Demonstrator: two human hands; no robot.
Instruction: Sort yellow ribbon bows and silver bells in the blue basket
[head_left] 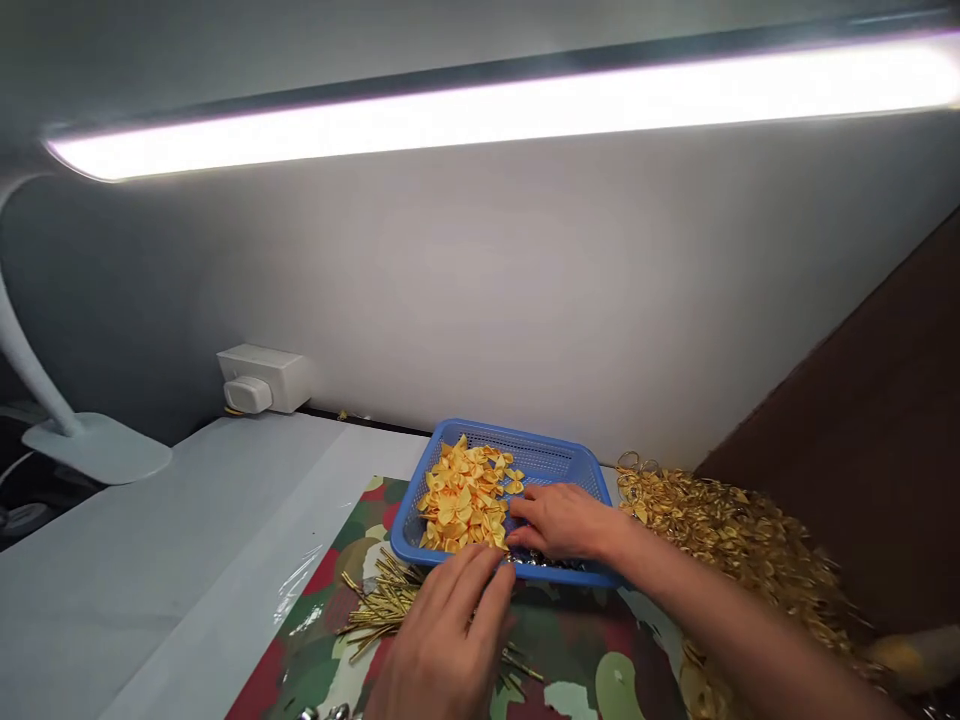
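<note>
A blue plastic basket (409,510) holds a heap of yellow ribbon bows (461,500) on its left side. Inside its right part is my right hand (562,520), palm down. Its fingers are bent beside the bows, with a gap between thumb and forefinger. Small shiny metal pieces (551,563) lie under it. My left hand (450,630) is at the basket's front rim, thumb and fingers drawn together; whatever lies between the fingertips is too small to make out. A bundle of gold twist ties (382,600) lies left of and partly behind that hand.
A camouflage-patterned sheet (330,640) covers part of the white table (172,560). To the right rises a large pile of gold pieces with rings (727,530). A lamp (97,450) stands left, its lit bar overhead. A white socket box (262,378) sits against the wall.
</note>
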